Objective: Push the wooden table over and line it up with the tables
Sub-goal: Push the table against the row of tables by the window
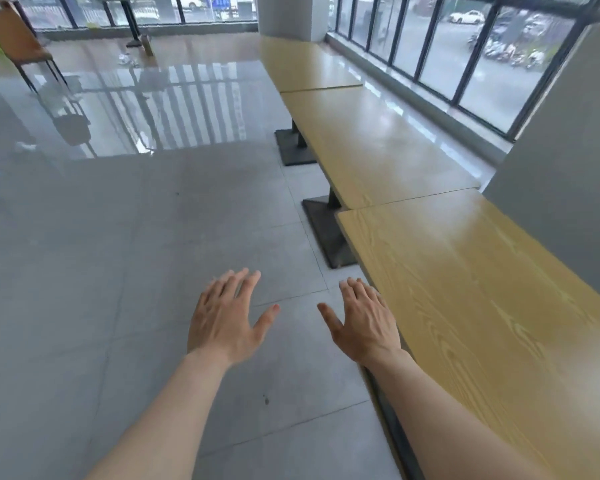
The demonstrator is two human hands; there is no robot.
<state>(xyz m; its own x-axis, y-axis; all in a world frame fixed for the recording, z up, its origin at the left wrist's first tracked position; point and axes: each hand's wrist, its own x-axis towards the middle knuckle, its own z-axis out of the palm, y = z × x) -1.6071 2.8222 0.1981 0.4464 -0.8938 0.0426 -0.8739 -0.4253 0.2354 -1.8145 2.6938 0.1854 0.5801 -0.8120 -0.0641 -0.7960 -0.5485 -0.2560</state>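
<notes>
My hands out front, both spread flat, holding nothing: left hand (226, 317) over floor, right hand (364, 320) nearer, just beside edge of wooden bench (482, 292); bench lies to my right, long axis running away toward row of benches (378, 143) by window
</notes>
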